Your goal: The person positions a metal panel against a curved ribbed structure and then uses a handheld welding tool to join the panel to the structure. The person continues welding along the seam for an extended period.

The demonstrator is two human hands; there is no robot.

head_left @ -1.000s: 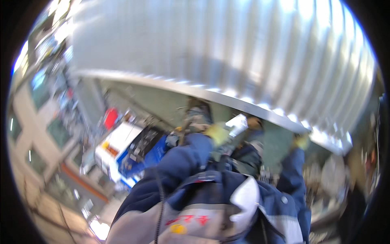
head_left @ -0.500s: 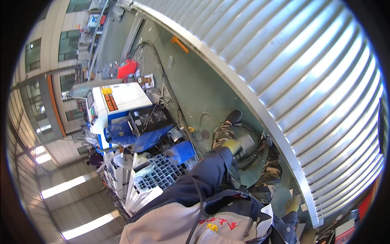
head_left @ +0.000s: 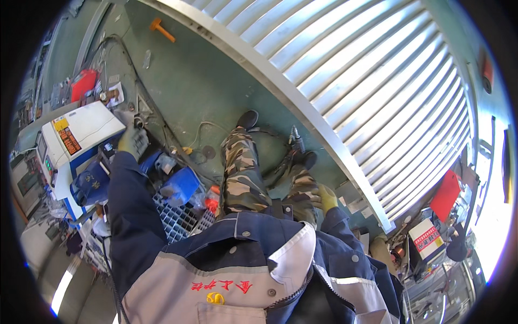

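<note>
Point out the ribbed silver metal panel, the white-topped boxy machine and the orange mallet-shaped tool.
Ribbed silver metal panel point(head_left: 353, 89), head view: ribbed face.
White-topped boxy machine point(head_left: 94, 122), head view: white top.
Orange mallet-shaped tool point(head_left: 165, 34), head view: handle.

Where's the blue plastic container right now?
In the head view, left of centre: the blue container is between the left sleeve and left camouflage trouser leg, beside the grey grid.

Left hand point(head_left: 129, 141), yellow-gloved, motion-blurred, near white-and-blue machine point(head_left: 89, 129); grip unclear. Right hand point(head_left: 326, 197), also yellow-gloved, beside right camouflage trouser leg point(head_left: 302, 189). Large slatted metal panel point(head_left: 372, 102) spans upper right. Power tool point(head_left: 295, 141) on green floor point(head_left: 189, 81), just beside right shoe point(head_left: 308, 160). Orange hammer point(head_left: 163, 30) well apart. Blue container point(head_left: 182, 186) by grey grid point(head_left: 175, 218).
</note>
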